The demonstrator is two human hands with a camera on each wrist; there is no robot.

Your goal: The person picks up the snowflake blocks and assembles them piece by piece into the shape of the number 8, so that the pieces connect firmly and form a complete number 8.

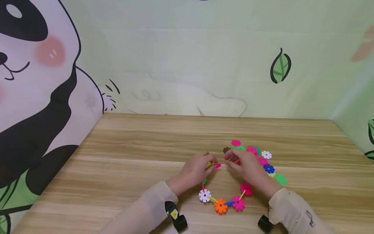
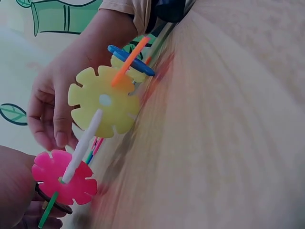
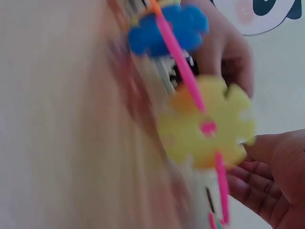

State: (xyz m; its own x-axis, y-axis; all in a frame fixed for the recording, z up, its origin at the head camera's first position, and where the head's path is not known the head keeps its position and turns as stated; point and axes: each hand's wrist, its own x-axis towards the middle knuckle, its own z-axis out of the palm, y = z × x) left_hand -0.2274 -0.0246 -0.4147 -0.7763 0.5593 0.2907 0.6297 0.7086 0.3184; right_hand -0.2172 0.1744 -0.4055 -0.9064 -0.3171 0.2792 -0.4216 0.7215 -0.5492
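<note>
The desk (image 1: 140, 146) looks like pale wood with long brown stripes. On it are flat, round flower pieces that look like plastic, with small slots cut all around their rims. They sit closer to the desk's right edge than its left edge.

The left hand (image 1: 193, 170) pinches a yellow piece (image 1: 209, 164), and a small pink piece (image 1: 218, 165) shows just beside its fingertips. The right hand (image 1: 249, 165) is across from it, with bent fingers near a red stick (image 1: 238, 161). I cannot tell if that grip is closed on the stick.

Nearer the person, a chain curves like a smile. It has a white flower (image 1: 205, 195), an orange flower (image 1: 220, 206) and a bright pink flower (image 1: 238, 203), joined by thin sticks.

Toward the back edge, past the right hand, are more flowers: a brown flower (image 1: 226, 149), a dark blue flower (image 1: 268, 168) and a round green flower (image 1: 280, 178).

Up close from the left wrist, a smooth white stick (image 2: 82, 145) goes between a yellow flower (image 2: 93, 117) and a pink one.

The right sleeve (image 1: 295, 208) has a dark mark (image 1: 309, 218), too small to read.
</note>
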